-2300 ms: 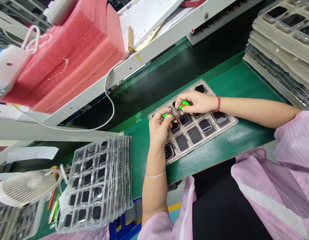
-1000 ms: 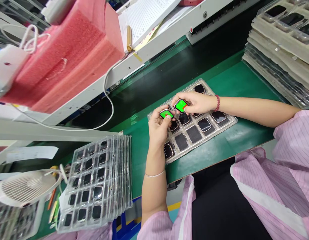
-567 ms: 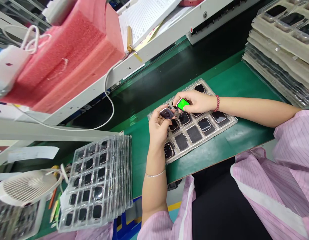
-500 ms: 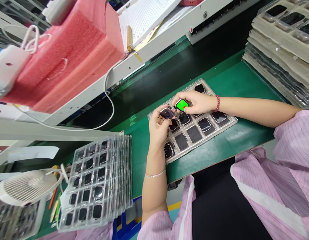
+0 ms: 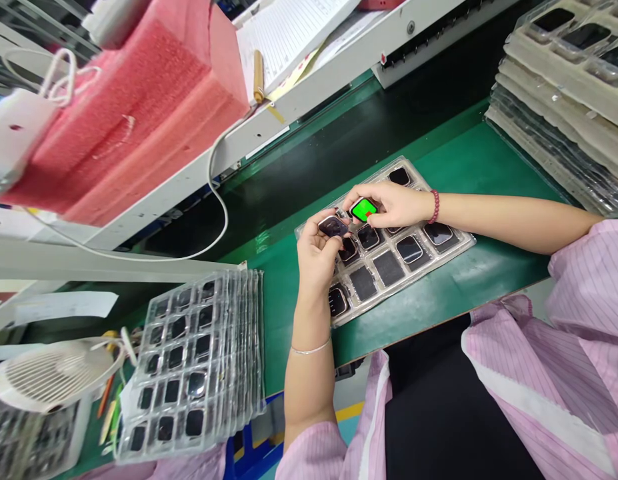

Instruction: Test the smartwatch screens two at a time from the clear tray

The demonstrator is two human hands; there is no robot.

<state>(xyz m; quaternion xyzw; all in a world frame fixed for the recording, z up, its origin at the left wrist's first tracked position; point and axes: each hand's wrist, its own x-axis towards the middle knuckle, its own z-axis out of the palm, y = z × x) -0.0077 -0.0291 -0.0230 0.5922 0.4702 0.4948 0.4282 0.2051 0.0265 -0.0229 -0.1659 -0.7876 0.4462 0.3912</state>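
Left hand (image 5: 316, 257) grips dark-screened smartwatch body (image 5: 333, 226); right hand (image 5: 393, 203), at 2 o'clock, grips green-lit smartwatch body (image 5: 363, 209). Edge-only grips above the blister tray (image 5: 459, 245) best keep both screens readable.

The ruled paper sheet (image 5: 289, 33) bears print too small to read.

Green workbench (image 5: 453, 293) beneath a white shelf rail (image 5: 309, 100), yellow-lined floor (image 5: 349, 413) below
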